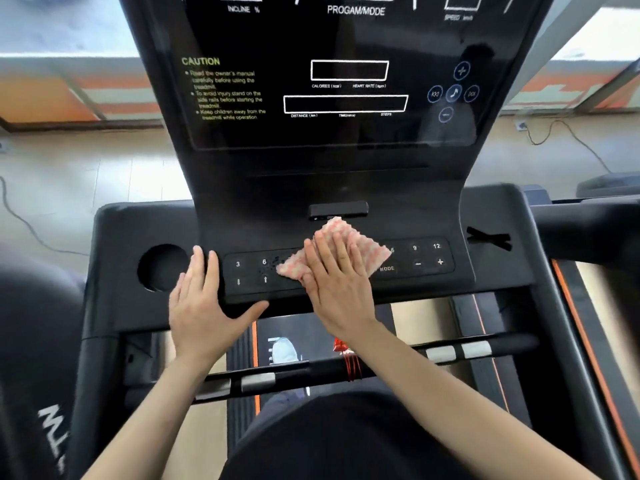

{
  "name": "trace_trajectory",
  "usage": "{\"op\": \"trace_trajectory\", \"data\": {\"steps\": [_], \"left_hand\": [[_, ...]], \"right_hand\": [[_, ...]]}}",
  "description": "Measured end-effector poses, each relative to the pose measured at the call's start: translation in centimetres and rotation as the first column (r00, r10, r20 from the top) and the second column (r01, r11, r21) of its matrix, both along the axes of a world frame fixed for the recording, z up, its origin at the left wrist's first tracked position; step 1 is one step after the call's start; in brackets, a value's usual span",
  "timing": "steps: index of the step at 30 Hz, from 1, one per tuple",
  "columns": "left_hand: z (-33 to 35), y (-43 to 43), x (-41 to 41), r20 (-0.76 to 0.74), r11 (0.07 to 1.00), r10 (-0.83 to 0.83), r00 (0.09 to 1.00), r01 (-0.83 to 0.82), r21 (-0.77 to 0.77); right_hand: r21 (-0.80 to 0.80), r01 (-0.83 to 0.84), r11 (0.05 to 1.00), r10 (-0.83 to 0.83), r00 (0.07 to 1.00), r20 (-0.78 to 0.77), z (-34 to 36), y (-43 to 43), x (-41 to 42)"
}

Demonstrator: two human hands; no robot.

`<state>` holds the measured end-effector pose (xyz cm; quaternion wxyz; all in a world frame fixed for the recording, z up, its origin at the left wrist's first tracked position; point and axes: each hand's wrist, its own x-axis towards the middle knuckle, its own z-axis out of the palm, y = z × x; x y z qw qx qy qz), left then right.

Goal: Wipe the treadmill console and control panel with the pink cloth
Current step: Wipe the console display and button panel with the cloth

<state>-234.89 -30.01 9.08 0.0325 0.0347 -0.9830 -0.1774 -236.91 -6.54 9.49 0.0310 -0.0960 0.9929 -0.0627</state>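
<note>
Pressing pink cloth [360, 244] flat on control panel [426, 258], right hand [337, 289] open.

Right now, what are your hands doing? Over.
Right hand flat on pink cloth, mid control panel. Left hand braced flat beside the buttons. Nothing blocking.

left hand [204, 306] flat, fingers spread, thumb out; right hand [337, 282] flat, palm down, forearms bare.

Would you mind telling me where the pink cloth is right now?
In the head view, the pink cloth lies at the middle of the control panel, pressed flat under the right hand, just below the console's small black tab.
</note>
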Motion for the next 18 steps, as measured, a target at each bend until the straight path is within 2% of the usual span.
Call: {"op": "trace_trajectory", "data": {"steps": [5, 8, 11, 14, 18], "left_hand": [[0.0, -2.9, 0.4, 0.006, 0.994, -0.100, 0.995, 0.099, 0.048], [-0.4, -3.6, 1.9, -0.072, 0.997, -0.038, 0.997, 0.032, -0.076], [-1.0, -4.0, 3.7, -0.122, 0.996, 0.036, 0.992, -0.046, -0.082], [-1.4, -4.5, 5.3, -0.190, 0.996, 0.090, 0.978, -0.085, 0.035], [-1.0, -5.1, 6.8, -0.244, 0.964, 0.212, 0.946, -0.161, 0.210]], "right_hand": [[-0.011, -0.152, 0.988, 0.152, 0.988, 0.000, -0.2, -4.9, -0.6], [-0.017, -0.252, 0.968, 0.252, 0.967, 0.023, -0.2, -7.9, -1.0], [-0.017, -0.346, 0.938, 0.346, 0.938, 0.021, -0.1, -10.2, -1.3], [-0.025, -0.430, 0.903, 0.430, 0.903, 0.015, -0.2, -11.6, -1.4], [-0.055, -0.630, 0.775, 0.630, 0.777, -0.012, -0.6, -12.0, -1.3]]}}
